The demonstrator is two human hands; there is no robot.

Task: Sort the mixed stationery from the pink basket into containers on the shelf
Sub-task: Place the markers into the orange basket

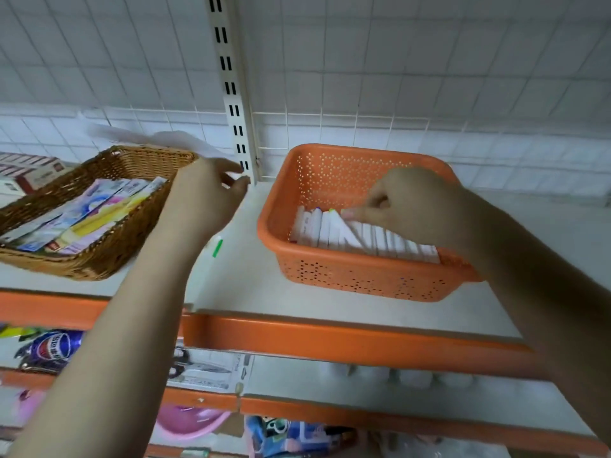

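An orange perforated basket (334, 170) stands on the white shelf (251, 285) and holds a row of white markers (370, 241) with coloured caps. My right hand (406, 206) is inside it, fingertips pinching one tilted white marker in the row. My left hand (211, 193) hovers between the two baskets with its fingers loosely curled and nothing in it. To the left, a brown wicker basket (109, 256) contains colourful flat packets (92, 216). The pink basket (195, 421) shows partly below the shelves, behind my left forearm.
A white marker with a green tip (216, 247) lies on the shelf beside my left wrist. A slotted upright (231, 94) and wire grid back the shelf. Red boxes (29, 175) sit far left. Lower shelves carry scissors packs (205, 368) and bagged goods (53, 348).
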